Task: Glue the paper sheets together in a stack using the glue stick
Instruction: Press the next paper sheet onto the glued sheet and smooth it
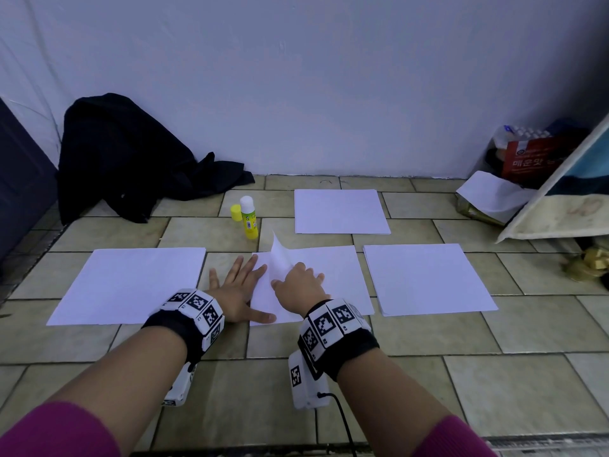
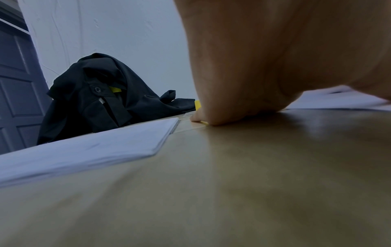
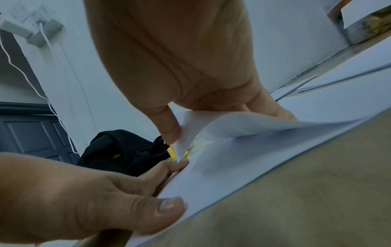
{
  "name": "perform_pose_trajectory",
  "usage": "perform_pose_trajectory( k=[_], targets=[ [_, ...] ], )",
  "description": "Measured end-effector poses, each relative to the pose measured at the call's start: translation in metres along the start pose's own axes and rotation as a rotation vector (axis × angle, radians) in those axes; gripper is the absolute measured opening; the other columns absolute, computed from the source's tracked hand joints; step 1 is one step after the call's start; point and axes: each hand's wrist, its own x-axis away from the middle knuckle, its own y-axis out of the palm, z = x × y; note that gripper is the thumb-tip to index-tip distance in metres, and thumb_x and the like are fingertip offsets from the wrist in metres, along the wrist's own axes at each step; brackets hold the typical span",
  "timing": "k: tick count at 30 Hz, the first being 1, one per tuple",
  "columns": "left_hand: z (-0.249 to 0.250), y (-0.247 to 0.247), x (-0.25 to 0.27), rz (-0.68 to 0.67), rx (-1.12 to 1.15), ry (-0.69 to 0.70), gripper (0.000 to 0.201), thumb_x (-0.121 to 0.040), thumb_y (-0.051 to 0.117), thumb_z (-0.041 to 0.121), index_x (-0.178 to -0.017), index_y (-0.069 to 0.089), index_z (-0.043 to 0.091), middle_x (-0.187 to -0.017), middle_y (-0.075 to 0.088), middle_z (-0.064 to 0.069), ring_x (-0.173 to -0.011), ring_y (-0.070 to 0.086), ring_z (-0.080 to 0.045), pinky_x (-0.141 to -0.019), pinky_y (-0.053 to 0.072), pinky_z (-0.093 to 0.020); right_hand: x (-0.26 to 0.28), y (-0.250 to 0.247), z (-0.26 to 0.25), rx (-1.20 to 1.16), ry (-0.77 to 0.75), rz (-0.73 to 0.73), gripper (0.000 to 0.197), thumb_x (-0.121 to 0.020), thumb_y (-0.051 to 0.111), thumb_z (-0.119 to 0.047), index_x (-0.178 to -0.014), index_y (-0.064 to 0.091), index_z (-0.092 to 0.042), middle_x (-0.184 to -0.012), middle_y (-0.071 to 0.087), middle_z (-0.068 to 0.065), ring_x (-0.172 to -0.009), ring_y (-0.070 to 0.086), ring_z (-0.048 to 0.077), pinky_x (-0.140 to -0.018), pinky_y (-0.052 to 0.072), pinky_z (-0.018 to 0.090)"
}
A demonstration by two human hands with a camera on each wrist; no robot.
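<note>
Fingers of the right hand (image 1: 298, 281) pinch the curled-up corner of the white top sheet (image 1: 316, 278) on the middle stack, while the left hand (image 1: 238, 291) presses flat, fingers spread, on its left edge. Beyond both hands stands the uncapped yellow glue stick (image 1: 248, 217).

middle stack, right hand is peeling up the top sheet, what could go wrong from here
1. The right hand lifts the top sheet by one corner, so it may crease or curl.
2. The left hand presses only the left edge of the middle stack; the sheets below could slide or lift too.
3. The glue stick stands uncapped beside its cap; the raised sheet could knock it over.
</note>
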Motion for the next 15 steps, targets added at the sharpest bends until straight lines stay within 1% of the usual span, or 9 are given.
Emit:
perform_pose_trajectory(
  k=[2, 6, 10, 15],
  targets=[
    [0.0003, 0.0004, 0.0001, 0.002, 0.000, 0.000, 0.111, -0.080, 0.056, 0.068, -0.151, -0.017, 0.023, -0.153, -0.035, 0.005, -0.140, -0.034, -0.017, -0.109, -0.016, -0.061, -0.0003, 0.0002, -0.0005, 0.006, 0.005, 0.000, 0.058, -0.096, 0.043, -0.042, -0.138, 0.030, -0.004, -0.141, 0.036, 0.016, -0.136, 0.024, 0.036, -0.111, 0.024, 0.055],
    [-0.0003, 0.0010, -0.0009, 0.000, -0.004, -0.003, 0.112, -0.080, 0.056, 0.068, -0.151, -0.017, 0.022, -0.153, -0.036, 0.005, -0.140, -0.035, -0.017, -0.110, -0.016, -0.061, 0.0041, -0.0025, 0.0014, 0.018, 0.002, -0.027, 0.060, -0.097, 0.044, -0.041, -0.143, 0.026, -0.007, -0.149, 0.026, 0.015, -0.141, 0.014, 0.036, -0.111, 0.023, 0.057],
    [-0.0006, 0.0006, -0.0018, 0.000, -0.006, -0.002, 0.112, -0.080, 0.056, 0.069, -0.151, -0.017, 0.023, -0.153, -0.036, 0.005, -0.140, -0.034, -0.017, -0.109, -0.016, -0.062, 0.0051, -0.0032, 0.0046, 0.034, -0.014, -0.038, 0.057, -0.097, 0.043, -0.040, -0.141, 0.030, -0.007, -0.151, 0.024, 0.015, -0.143, 0.012, 0.036, -0.110, 0.023, 0.059],
    [-0.0013, 0.0015, -0.0023, 0.004, -0.011, -0.003, 0.112, -0.080, 0.056, 0.069, -0.151, -0.017, 0.022, -0.152, -0.036, 0.006, -0.140, -0.034, -0.017, -0.110, -0.015, -0.062, 0.0081, -0.0031, 0.0014, 0.050, 0.000, -0.043, 0.058, -0.097, 0.042, -0.042, -0.143, 0.027, -0.008, -0.153, 0.019, 0.013, -0.145, 0.006, 0.035, -0.112, 0.019, 0.059]
  ],
)
